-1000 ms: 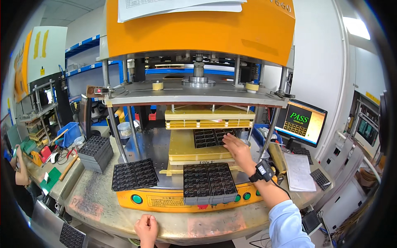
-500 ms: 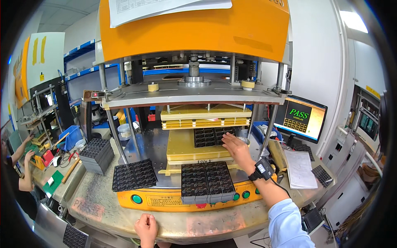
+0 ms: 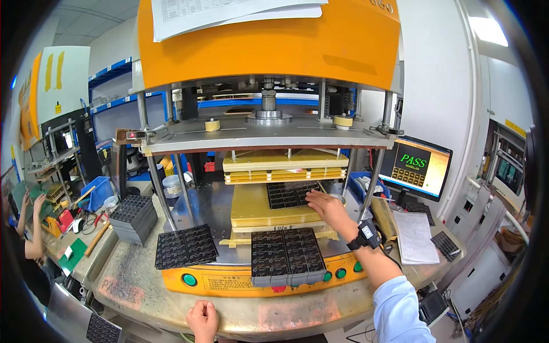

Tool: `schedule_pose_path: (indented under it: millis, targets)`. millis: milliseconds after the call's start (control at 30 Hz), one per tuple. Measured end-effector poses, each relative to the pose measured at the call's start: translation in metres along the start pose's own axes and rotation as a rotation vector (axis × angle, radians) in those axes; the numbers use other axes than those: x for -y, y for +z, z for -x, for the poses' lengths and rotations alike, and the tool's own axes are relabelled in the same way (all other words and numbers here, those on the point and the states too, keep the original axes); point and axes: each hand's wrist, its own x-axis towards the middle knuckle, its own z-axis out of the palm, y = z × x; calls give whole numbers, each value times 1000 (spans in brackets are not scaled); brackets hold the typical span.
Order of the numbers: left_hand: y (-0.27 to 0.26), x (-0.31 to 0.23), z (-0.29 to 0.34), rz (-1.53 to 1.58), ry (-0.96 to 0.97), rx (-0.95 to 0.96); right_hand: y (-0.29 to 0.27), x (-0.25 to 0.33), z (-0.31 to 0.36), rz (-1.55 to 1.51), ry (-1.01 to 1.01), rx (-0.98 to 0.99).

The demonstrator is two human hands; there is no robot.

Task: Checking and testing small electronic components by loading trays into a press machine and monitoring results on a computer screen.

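Note:
A black circuit board panel (image 3: pixel 284 196) lies on the yellow layered plate of the test fixture (image 3: pixel 249 208), inside the press. My right hand (image 3: pixel 331 210) reaches in from the right, its fingers stretched out over the panel's right edge and touching it. A black device with a small screen (image 3: pixel 369 230) is strapped to that wrist. Down at the bench's front edge, my left hand (image 3: pixel 202 319) is curled into a loose fist, with nothing visible in it. Between me and the fixture sits a stack of black board panels (image 3: pixel 286 254). More panels (image 3: pixel 187 246) lie fanned to its left.
The yellow upper fixture plate (image 3: pixel 286 163) hangs above my right fingers, between metal posts (image 3: pixel 373 186). Green buttons (image 3: pixel 189 279) line the orange front panel. A tall panel stack (image 3: pixel 133 217) stands left; a monitor (image 3: pixel 416 167) and papers (image 3: pixel 416 237) are right. Another person's arm (image 3: pixel 35 228) shows far left.
My right hand has shifted slightly down and left at the panel's right edge, its fingers flatter. The whole view has tilted a little. My left hand stays curled at the bench edge.

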Motion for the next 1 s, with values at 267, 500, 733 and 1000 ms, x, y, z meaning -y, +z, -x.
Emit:
schedule_pose_path:
  millis: [267,500,733,1000]
  targets:
    - [0,-3,-1,-15,3,20,-22,15,-3,154,26,165]
    - [-3,2,0,-69,-52,62,-44,160,32,-29,-321,219]
    - [-2,-14,-16,-376,278,-114,-42,177,51,15,-289,344]
    - [-2,-5,-9,-372,79,122,-42,179,56,-31,-296,366]
